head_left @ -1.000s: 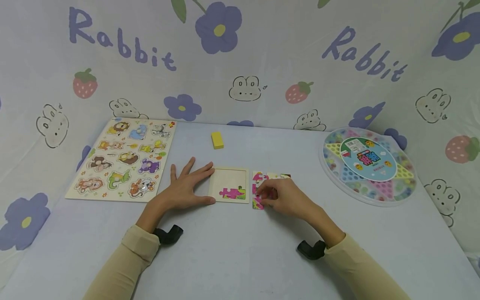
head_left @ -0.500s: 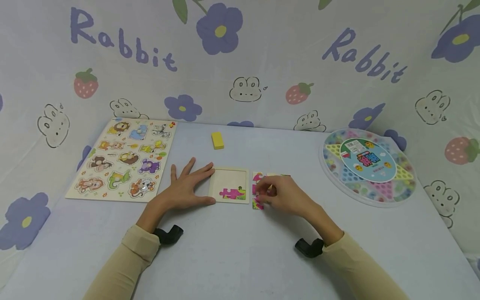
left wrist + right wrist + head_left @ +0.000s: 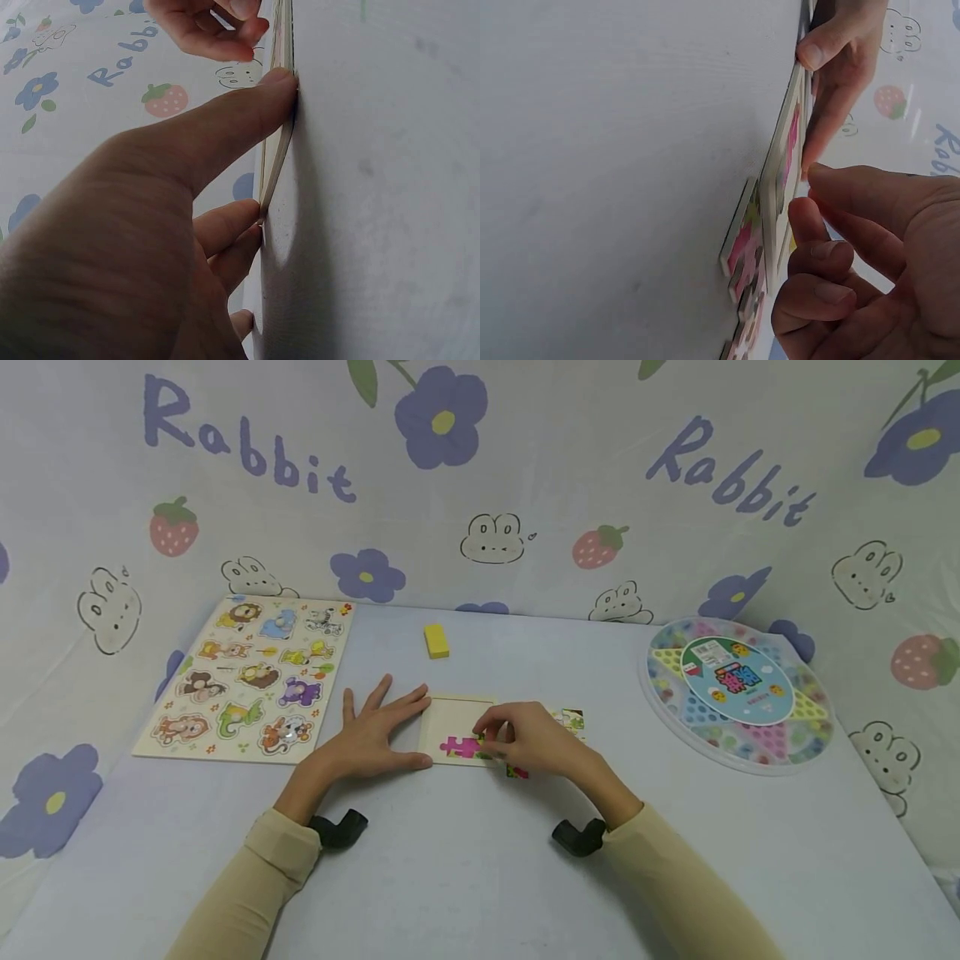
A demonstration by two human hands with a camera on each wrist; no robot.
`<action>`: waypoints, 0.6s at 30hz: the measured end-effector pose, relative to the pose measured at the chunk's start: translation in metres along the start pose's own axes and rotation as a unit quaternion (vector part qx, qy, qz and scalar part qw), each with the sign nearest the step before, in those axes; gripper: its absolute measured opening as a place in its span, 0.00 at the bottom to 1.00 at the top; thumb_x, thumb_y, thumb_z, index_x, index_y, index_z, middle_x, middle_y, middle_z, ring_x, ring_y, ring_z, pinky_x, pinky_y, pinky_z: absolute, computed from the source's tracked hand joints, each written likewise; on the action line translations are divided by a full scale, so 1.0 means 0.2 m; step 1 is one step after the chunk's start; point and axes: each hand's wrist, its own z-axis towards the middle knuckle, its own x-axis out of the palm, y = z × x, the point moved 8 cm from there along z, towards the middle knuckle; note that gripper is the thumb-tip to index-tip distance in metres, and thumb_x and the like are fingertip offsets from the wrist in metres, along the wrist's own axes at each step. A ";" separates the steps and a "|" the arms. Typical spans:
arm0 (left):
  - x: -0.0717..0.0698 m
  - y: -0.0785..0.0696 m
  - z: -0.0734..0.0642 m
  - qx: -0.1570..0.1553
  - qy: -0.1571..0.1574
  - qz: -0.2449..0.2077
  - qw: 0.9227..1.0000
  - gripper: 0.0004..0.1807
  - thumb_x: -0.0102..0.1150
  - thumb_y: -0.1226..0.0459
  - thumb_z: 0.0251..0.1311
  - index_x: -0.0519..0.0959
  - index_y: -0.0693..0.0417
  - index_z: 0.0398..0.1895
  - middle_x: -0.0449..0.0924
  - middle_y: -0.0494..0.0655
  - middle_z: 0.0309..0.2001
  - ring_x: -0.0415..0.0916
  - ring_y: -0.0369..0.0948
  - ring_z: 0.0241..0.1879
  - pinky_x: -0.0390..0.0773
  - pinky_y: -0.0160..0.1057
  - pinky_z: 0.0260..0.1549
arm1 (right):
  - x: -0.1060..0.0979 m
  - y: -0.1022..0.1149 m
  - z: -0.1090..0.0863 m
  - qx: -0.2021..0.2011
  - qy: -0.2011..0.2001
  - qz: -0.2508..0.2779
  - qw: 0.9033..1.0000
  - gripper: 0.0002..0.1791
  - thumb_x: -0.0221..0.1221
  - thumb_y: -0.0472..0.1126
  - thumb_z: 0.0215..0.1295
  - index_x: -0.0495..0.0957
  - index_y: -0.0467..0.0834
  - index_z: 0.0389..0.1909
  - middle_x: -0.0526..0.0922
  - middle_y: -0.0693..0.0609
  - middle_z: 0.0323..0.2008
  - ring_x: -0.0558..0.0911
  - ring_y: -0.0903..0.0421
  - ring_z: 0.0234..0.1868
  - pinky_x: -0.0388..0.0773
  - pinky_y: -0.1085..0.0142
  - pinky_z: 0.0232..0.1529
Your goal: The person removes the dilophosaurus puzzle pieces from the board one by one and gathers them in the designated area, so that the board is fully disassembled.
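Note:
In the head view a small square wooden puzzle tray [image 3: 450,718] lies mid-table, with pink and green jigsaw pieces [image 3: 459,747] along its lower part. My left hand [image 3: 371,735] has its fingers spread, thumb and fingertips at the tray's left edge. Over the tray's right side is my right hand [image 3: 528,739], fingers bent and thumb close to the index finger. I cannot tell whether a piece is between them. Right of the tray lie loose jigsaw pieces [image 3: 742,232], partly hidden under the right hand in the head view.
An animal puzzle board [image 3: 251,681] lies at the left. A yellow block [image 3: 436,641] sits behind the tray. At the right lies a round game board [image 3: 738,693] with a clear rim. A printed cloth [image 3: 540,460] hangs behind the table.
My right hand has moved left from the loose pieces to the tray's right side, uncovering pieces at the far right. The left hand has stayed at the tray's edge.

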 end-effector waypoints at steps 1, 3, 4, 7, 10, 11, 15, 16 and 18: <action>0.00 0.00 0.00 0.000 0.000 0.000 1.000 0.52 0.71 0.38 0.58 0.62 0.41 0.84 0.52 0.39 0.87 0.27 0.59 0.88 0.13 0.77 0.74 | 0.00 0.01 0.01 0.001 0.006 -0.003 1.000 0.11 0.69 0.38 0.69 0.87 0.45 0.51 0.86 0.52 0.37 0.77 0.61 0.28 0.76 0.70 0.31; 0.00 0.00 0.00 0.001 0.000 0.000 1.000 0.52 0.71 0.38 0.58 0.62 0.41 0.84 0.52 0.39 0.87 0.27 0.59 0.88 0.13 0.77 0.74 | 0.01 0.02 0.02 0.002 0.015 -0.012 1.000 0.12 0.68 0.37 0.70 0.87 0.44 0.52 0.86 0.52 0.37 0.76 0.61 0.29 0.75 0.70 0.32; 0.00 0.00 0.00 0.000 0.001 0.000 1.000 0.52 0.71 0.38 0.58 0.62 0.41 0.84 0.52 0.39 0.87 0.27 0.59 0.88 0.13 0.77 0.74 | 0.02 0.02 0.03 0.004 0.020 -0.014 1.000 0.12 0.68 0.37 0.70 0.87 0.44 0.52 0.86 0.52 0.37 0.76 0.61 0.29 0.75 0.71 0.32; 0.01 0.00 0.00 0.000 0.001 0.001 1.000 0.52 0.72 0.38 0.58 0.62 0.41 0.84 0.52 0.39 0.87 0.27 0.58 0.88 0.13 0.77 0.74 | 0.02 0.03 0.05 0.007 0.033 -0.016 0.999 0.12 0.68 0.37 0.70 0.87 0.44 0.53 0.85 0.52 0.36 0.75 0.61 0.29 0.74 0.71 0.33; 0.01 0.00 0.00 0.000 0.001 0.002 1.000 0.52 0.72 0.38 0.58 0.62 0.41 0.84 0.52 0.39 0.87 0.27 0.58 0.88 0.14 0.77 0.74 | 0.03 0.04 0.05 0.010 0.049 -0.014 0.999 0.13 0.68 0.36 0.70 0.88 0.44 0.53 0.84 0.51 0.36 0.76 0.61 0.29 0.74 0.71 0.33; 0.01 0.00 0.00 0.000 0.001 0.002 1.000 0.52 0.72 0.38 0.58 0.62 0.41 0.84 0.52 0.38 0.87 0.27 0.58 0.88 0.14 0.77 0.74 | 0.04 0.04 0.06 0.012 0.054 -0.013 0.998 0.13 0.68 0.37 0.70 0.88 0.44 0.53 0.84 0.51 0.36 0.76 0.60 0.30 0.74 0.70 0.33; 0.00 0.00 0.00 0.000 0.002 0.003 1.000 0.52 0.71 0.38 0.58 0.62 0.41 0.84 0.52 0.38 0.87 0.27 0.58 0.88 0.14 0.77 0.74 | 0.04 0.04 0.06 0.018 0.066 -0.014 0.998 0.13 0.68 0.36 0.70 0.88 0.45 0.53 0.83 0.51 0.37 0.76 0.60 0.31 0.75 0.70 0.34; 0.00 0.00 0.00 0.000 0.002 0.003 1.000 0.52 0.71 0.38 0.58 0.62 0.41 0.84 0.52 0.38 0.87 0.27 0.58 0.88 0.14 0.77 0.74 | 0.04 0.04 0.07 0.019 0.067 -0.014 0.997 0.13 0.68 0.36 0.70 0.88 0.45 0.53 0.83 0.51 0.36 0.76 0.60 0.31 0.75 0.70 0.34; 0.00 0.00 0.00 0.000 0.001 0.003 1.000 0.52 0.71 0.38 0.58 0.62 0.41 0.84 0.52 0.38 0.87 0.27 0.58 0.88 0.14 0.77 0.74 | 0.05 0.04 0.07 0.021 0.069 -0.014 0.997 0.12 0.68 0.37 0.70 0.88 0.46 0.53 0.83 0.51 0.36 0.76 0.60 0.32 0.75 0.70 0.35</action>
